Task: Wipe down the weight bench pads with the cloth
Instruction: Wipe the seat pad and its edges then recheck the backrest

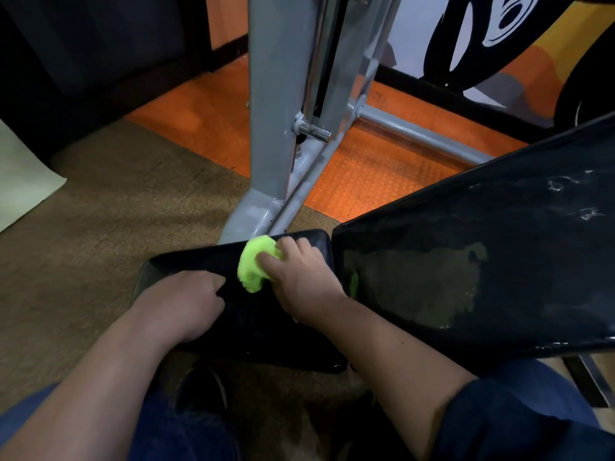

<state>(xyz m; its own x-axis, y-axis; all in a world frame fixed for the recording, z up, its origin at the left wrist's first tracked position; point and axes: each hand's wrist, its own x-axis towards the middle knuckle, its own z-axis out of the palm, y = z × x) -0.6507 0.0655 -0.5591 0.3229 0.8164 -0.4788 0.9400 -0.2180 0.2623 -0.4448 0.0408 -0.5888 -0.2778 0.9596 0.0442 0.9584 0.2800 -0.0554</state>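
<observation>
The black seat pad [196, 264] of the weight bench lies low in the middle of the view. My right hand [296, 281] grips a bunched bright green cloth [253, 264] and presses it on the pad's far part. My left hand [186, 304] rests on the pad's left side, fingers curled against the surface and holding nothing. To the right, the long black back pad [482, 247] slopes upward; its cover is worn, with a dull patch and white scuffs.
A grey steel upright [276, 104] and cross bar [416, 131] of the rack stand just behind the seat pad. The floor is brown carpet [100, 201] and orange studded rubber [362, 174]. A black weight plate [482, 34] leans at top right. My knees in blue jeans fill the bottom.
</observation>
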